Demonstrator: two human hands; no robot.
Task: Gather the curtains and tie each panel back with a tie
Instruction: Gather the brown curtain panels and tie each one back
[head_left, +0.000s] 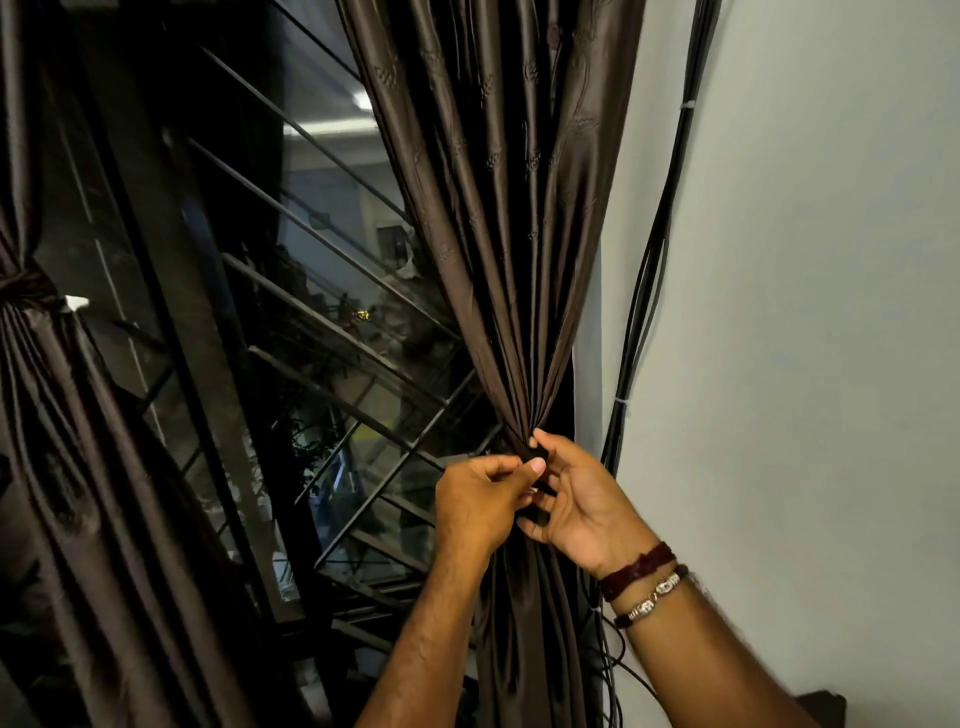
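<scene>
Both hands meet at the gathered waist of the right curtain panel (498, 218). The left hand (480, 501) has its fingers curled in, thumb and forefinger pinching what looks like the free end of a dark tie (537, 460). The right hand (579, 506) cups the bundle from the wall side, its fingertips pressing the same dark strip against the folds. The tie is hard to tell from the brown cloth, so how far it wraps round cannot be seen. The step in hand appears to be fastening this panel's tie. The next move likely calls for drawing the end snug and securing it without letting the pleats spread. At far left, the other panel (67, 415) already hangs cinched by its own tie (26, 286). Black cables (657, 249) run down the white wall (810, 312) just beside the curtain; a barred window (291, 291) lies between the panels.
</scene>
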